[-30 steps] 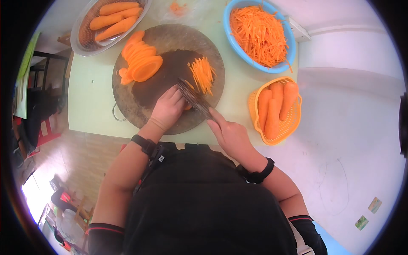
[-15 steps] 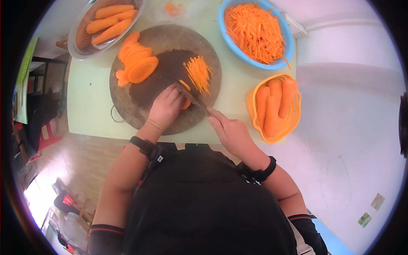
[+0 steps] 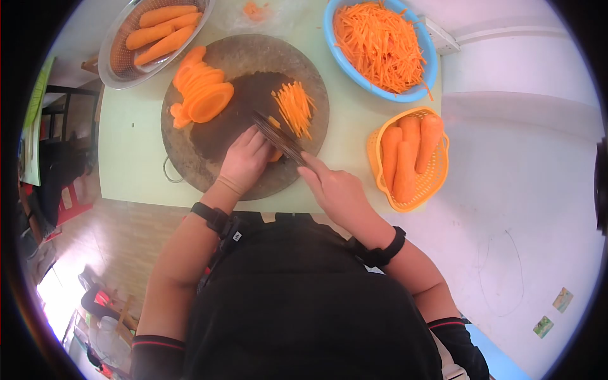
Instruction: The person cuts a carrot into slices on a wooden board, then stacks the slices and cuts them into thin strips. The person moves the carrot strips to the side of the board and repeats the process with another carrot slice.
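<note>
My right hand (image 3: 339,193) grips the handle of a kitchen knife (image 3: 278,138), whose dark blade slants across the round cutting board (image 3: 253,47). Close against the blade's left side, my left hand (image 3: 244,158) has its fingers bent and together, pressing on carrot slices (image 3: 277,155) that are mostly hidden under the blade and fingers. A small pile of carrot shreds (image 3: 294,109) lies on the board just beyond the knife to the right. Overlapping round carrot slices (image 3: 206,95) are fanned out at the board's upper left.
A blue basin (image 3: 434,69) heaped with carrot shreds stands at the upper right. Below it, a yellow basket (image 3: 408,206) holds several whole carrots. A perforated metal basin (image 3: 117,79) with more carrots stands upper left. A clear plastic bag (image 3: 269,19) lies behind the board.
The knife and my right hand have shifted slightly left and up, and the blade looks more tilted. My left hand stays at nearly the same place on the slices.
</note>
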